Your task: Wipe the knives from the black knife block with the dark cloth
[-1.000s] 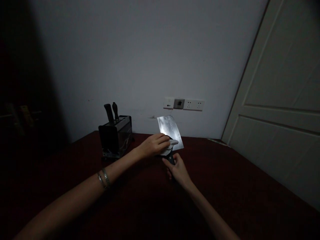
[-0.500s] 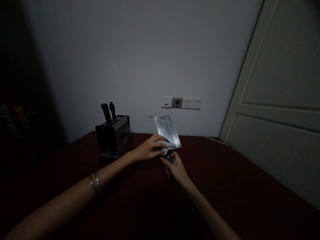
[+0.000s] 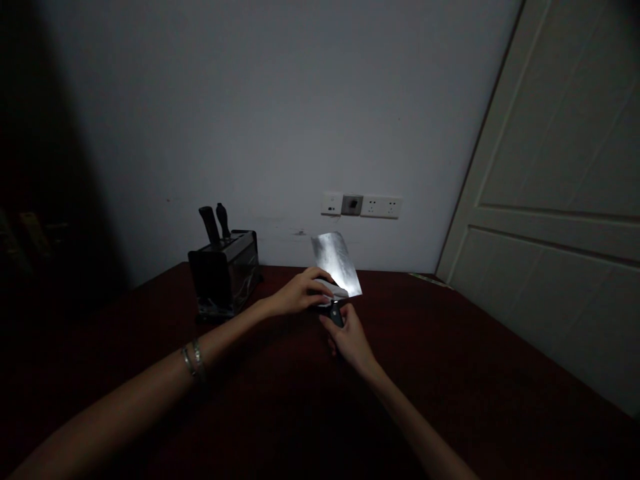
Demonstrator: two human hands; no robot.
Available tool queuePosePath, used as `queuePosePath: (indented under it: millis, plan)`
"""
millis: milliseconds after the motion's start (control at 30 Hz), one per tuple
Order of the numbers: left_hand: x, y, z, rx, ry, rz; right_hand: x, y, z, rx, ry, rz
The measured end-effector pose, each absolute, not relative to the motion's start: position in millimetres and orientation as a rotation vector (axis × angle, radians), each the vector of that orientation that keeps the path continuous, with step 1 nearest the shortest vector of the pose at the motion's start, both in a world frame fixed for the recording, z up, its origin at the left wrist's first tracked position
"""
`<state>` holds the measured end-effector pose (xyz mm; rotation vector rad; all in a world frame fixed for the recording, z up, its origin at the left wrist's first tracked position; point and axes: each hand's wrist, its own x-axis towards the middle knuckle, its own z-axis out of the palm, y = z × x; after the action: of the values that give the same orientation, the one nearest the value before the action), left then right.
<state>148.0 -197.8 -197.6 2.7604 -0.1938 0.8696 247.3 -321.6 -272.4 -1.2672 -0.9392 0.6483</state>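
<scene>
A cleaver with a wide shiny blade point(image 3: 336, 261) stands tilted above the dark red table point(image 3: 475, 373). My right hand point(image 3: 350, 337) is closed round its black handle point(image 3: 337, 313). My left hand point(image 3: 300, 292) is closed on a small white cloth point(image 3: 333, 291) and presses it against the lower part of the blade near the handle. Most of the cloth is hidden under my fingers. Two thin bracelets point(image 3: 193, 360) circle my left wrist.
A dark knife block point(image 3: 225, 270) with two black handles sticking up stands at the back left of the table. A row of wall sockets point(image 3: 361, 205) sits behind the blade. A pale panelled door point(image 3: 565, 220) fills the right side. The room is dim.
My left hand has slid the cloth back along the blade toward the handle, so less cloth shows. The cleaver and my right hand stay nearly in place.
</scene>
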Motion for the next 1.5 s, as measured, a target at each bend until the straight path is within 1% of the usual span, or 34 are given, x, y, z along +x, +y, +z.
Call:
queuePosePath:
  millis: [233, 367, 500, 633, 800, 900, 1100, 1367, 1500]
  plan:
    - [159.6, -200.7, -193.6, 2.906, -0.233, 0.808, 244.4, -319.4, -279.8, -1.299, -0.890, 0.607]
    - [159.8, -205.4, -188.1, 2.930, -0.242, 0.813, 240.5, -323.7, -276.5, -1.220, -0.868, 0.702]
    - [155.8, -205.3, -179.8, 2.936, -0.268, 0.722, 238.5, -325.1, -272.4, -1.175, -0.826, 0.762]
    - [154.3, -207.1, -176.4, 2.999, -0.251, 0.695, 236.4, -324.7, -273.0, -1.174, -0.846, 0.703]
    - [160.8, -216.2, -184.7, 3.142, -0.134, 0.705, 234.0, -325.2, -278.2, -1.212, -0.853, 0.674]
    - [161.3, -220.1, -188.3, 3.127, -0.069, 0.733, 234.5, -325.9, -278.7, -1.228, -0.864, 0.687]
    - [148.8, -213.9, -185.6, 3.010, -0.081, 0.645, 235.2, -326.1, -276.7, -1.246, -0.894, 0.684]
    - [162.2, -225.2, -193.1, 3.134, -0.012, 0.805, 235.3, -326.8, -280.0, -1.269, -0.927, 0.605]
    - [174.0, -233.4, -198.0, 3.064, 0.065, 0.955, 241.6, -324.9, -276.8, -1.249, -0.916, 0.601]
